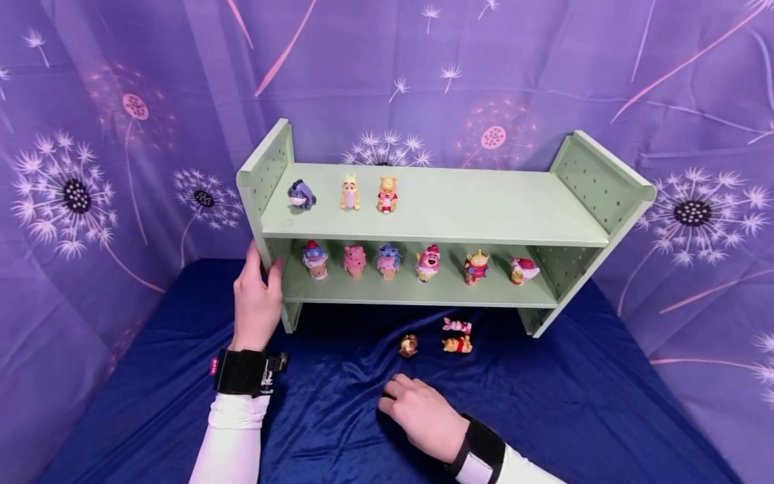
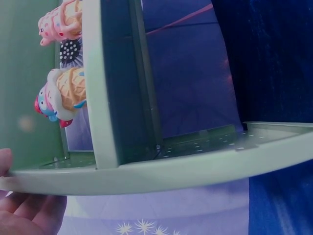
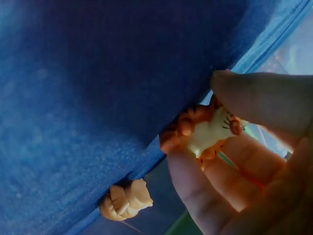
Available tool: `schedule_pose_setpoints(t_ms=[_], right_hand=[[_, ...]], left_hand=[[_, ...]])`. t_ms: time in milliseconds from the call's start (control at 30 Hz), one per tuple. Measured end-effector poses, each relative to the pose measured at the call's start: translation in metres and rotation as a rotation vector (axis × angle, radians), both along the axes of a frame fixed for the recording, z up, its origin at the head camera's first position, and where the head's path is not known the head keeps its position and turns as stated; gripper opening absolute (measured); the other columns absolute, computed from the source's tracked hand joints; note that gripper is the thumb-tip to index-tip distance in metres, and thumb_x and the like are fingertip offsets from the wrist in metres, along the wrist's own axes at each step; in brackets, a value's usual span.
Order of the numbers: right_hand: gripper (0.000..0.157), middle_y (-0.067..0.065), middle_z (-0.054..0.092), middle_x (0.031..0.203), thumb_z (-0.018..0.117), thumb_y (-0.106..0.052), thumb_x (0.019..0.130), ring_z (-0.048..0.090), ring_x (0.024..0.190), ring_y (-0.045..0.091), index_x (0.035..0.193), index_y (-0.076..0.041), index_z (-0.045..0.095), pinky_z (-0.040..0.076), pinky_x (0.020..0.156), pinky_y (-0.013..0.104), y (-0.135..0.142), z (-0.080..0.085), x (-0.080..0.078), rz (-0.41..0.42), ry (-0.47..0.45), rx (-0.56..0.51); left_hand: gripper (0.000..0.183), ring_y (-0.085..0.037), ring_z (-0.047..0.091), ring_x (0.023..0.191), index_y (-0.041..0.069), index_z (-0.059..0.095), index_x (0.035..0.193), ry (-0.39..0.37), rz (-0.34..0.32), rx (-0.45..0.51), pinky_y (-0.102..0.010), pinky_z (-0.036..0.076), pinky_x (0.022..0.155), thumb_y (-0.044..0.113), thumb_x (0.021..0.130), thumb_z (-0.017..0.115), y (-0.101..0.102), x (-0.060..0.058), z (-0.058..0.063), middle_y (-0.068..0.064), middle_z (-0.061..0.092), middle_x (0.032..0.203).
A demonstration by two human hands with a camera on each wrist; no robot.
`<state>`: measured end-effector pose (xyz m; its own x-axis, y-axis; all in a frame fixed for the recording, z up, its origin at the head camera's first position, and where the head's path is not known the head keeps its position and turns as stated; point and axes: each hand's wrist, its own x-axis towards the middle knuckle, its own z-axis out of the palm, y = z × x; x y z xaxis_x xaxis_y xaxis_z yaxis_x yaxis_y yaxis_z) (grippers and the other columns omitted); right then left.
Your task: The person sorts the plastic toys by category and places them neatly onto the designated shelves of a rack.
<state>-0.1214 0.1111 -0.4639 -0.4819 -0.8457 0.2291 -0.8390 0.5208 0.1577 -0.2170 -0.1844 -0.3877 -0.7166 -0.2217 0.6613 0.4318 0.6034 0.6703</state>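
Observation:
My left hand (image 1: 256, 306) grips the left side panel of a pale green two-tier shelf (image 1: 484, 208), fingers outside and thumb inside; the left wrist view shows the fingertips (image 2: 46, 208) at the panel's edge. Low over the blue cloth, in front of the shelf, is my right hand (image 1: 426, 413). Between its thumb and fingers it holds an orange striped tiger figurine (image 3: 210, 132) with a pale belly, hidden from the head view. Just beyond lies a small brown owl-like figurine (image 1: 408, 346).
A pink piglet figurine (image 1: 457, 326) and a yellow bear figurine (image 1: 457, 345) lie on the cloth (image 1: 338, 403). A donkey figurine (image 1: 301, 195) and two others stand on the upper tier's left. Several colourful figurines, including a pink one (image 1: 355, 261), line the lower tier. Purple curtain (image 1: 387, 67) hangs behind.

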Motion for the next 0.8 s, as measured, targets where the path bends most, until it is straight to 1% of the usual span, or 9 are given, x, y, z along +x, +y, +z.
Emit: schedule_pose_setpoints(t_ms=[133, 233, 367, 533, 633, 800], right_hand=[[0.031, -0.008, 0.051, 0.089, 0.071, 0.002, 0.068, 0.050, 0.089, 0.009, 0.088, -0.021, 0.063, 0.045, 0.070, 0.024, 0.000, -0.001, 0.000, 0.007, -0.017, -0.018], [0.032, -0.009, 0.055, 0.090, 0.071, 0.002, 0.069, 0.051, 0.087, 0.008, 0.091, -0.021, 0.064, 0.046, 0.069, 0.023, 0.001, 0.000, 0.000, 0.007, -0.020, -0.025], [0.027, -0.009, 0.060, 0.090, 0.072, -0.002, 0.075, 0.054, 0.084, 0.007, 0.094, -0.020, 0.065, 0.046, 0.069, 0.022, 0.001, 0.001, -0.001, -0.007, -0.020, -0.044], [0.021, -0.009, 0.058, 0.084, 0.071, -0.004, 0.079, 0.057, 0.082, 0.007, 0.089, -0.019, 0.060, 0.047, 0.067, 0.024, 0.001, 0.003, -0.002, -0.011, -0.051, -0.069], [0.022, -0.011, 0.054, 0.080, 0.072, -0.005, 0.078, 0.056, 0.077, 0.004, 0.085, -0.020, 0.057, 0.046, 0.065, 0.024, 0.004, 0.005, -0.004, -0.005, -0.105, -0.082], [0.023, -0.017, 0.053, 0.078, 0.075, -0.011, 0.079, 0.053, 0.071, -0.002, 0.085, -0.021, 0.055, 0.044, 0.063, 0.021, 0.009, 0.013, -0.010, 0.032, -0.236, -0.126]], left_hand=[[0.051, -0.030, 0.055, 0.118, 0.019, 0.041, 0.149, -0.002, -0.001, 0.002, -0.046, 0.041, 0.095, 0.013, 0.101, 0.057, 0.001, -0.001, 0.000, -0.013, 0.055, 0.132], [0.052, -0.029, 0.055, 0.118, 0.020, 0.041, 0.150, -0.005, 0.003, 0.005, -0.046, 0.041, 0.095, 0.014, 0.101, 0.057, 0.001, 0.000, -0.001, -0.013, 0.055, 0.132], [0.053, -0.029, 0.055, 0.118, 0.022, 0.040, 0.151, -0.011, 0.010, 0.006, -0.046, 0.042, 0.095, 0.015, 0.101, 0.057, 0.000, 0.000, -0.001, -0.012, 0.055, 0.133], [0.054, -0.029, 0.055, 0.118, 0.023, 0.039, 0.151, -0.013, 0.011, 0.004, -0.046, 0.042, 0.095, 0.015, 0.101, 0.056, 0.000, 0.000, -0.001, -0.012, 0.055, 0.132], [0.054, -0.029, 0.055, 0.117, 0.023, 0.039, 0.151, -0.013, 0.009, 0.005, -0.046, 0.042, 0.095, 0.015, 0.101, 0.057, 0.001, 0.001, -0.001, -0.012, 0.055, 0.132], [0.054, -0.029, 0.055, 0.117, 0.021, 0.039, 0.151, -0.012, 0.012, 0.004, -0.046, 0.042, 0.095, 0.015, 0.101, 0.057, 0.001, 0.001, -0.001, -0.012, 0.055, 0.132]])
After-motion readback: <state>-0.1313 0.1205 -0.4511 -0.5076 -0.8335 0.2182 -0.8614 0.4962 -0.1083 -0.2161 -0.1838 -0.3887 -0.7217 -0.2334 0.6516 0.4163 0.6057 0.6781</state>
